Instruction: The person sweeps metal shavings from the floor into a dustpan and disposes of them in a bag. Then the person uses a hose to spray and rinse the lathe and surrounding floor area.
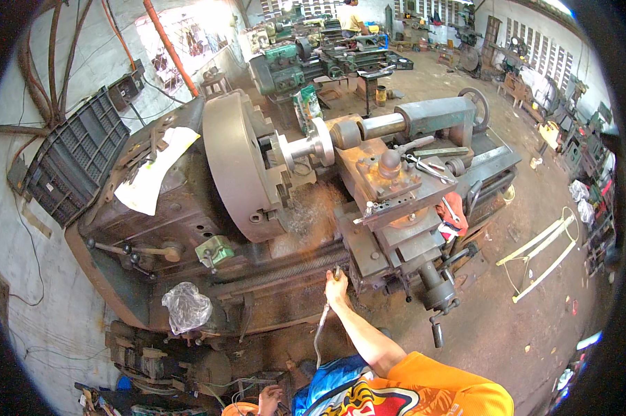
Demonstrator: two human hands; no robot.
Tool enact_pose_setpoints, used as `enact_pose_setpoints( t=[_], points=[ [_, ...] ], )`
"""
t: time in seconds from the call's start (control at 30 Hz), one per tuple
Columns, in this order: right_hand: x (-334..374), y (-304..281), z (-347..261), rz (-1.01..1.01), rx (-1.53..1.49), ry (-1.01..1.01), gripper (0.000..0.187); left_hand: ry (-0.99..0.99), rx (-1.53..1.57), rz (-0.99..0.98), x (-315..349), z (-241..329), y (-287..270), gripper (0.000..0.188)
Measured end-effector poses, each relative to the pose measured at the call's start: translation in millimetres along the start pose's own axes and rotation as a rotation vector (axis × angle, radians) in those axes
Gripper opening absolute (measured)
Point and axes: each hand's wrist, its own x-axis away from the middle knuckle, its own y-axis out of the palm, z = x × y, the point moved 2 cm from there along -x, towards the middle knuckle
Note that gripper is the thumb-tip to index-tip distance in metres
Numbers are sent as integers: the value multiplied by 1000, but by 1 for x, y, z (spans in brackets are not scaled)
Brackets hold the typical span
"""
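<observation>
My right hand (336, 290) is stretched toward the front of a large lathe, closed around a hose nozzle with a small brass-coloured tip (337, 272). From the fist a thin grey hose (318, 334) hangs down. Beyond it is the lathe's big round chuck (231, 166), which grips a shiny flanged metal workpiece (320, 141). A brownish haze blurs the space below the workpiece. To the right stands the tool post (390, 165) on the carriage. Low in the picture, my left hand (270, 400) is beside an orange bucket (240, 409); its fingers are not clear.
Wrenches (429, 166) and a red cloth (453, 216) lie on the carriage. The tailstock (434, 116) is at the far right end. A white cloth (157, 170) and a clear plastic bag (187, 307) rest on the headstock side. Farther back, a person (351, 19) is near green machines (285, 69).
</observation>
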Motion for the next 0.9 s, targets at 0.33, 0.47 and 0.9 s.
enact_pose_setpoints(
  t=[0.33,0.47,0.9],
  points=[
    [27,9,-21,-355,-200,242,23,-4,224,-142,8,3,0,32],
    [25,19,-31,-405,-161,321,23,10,39,-68,11,2,0,33],
    [-30,46,-35,-150,-157,98,24,-32,181,21,20,-10,-1,35]
  ],
)
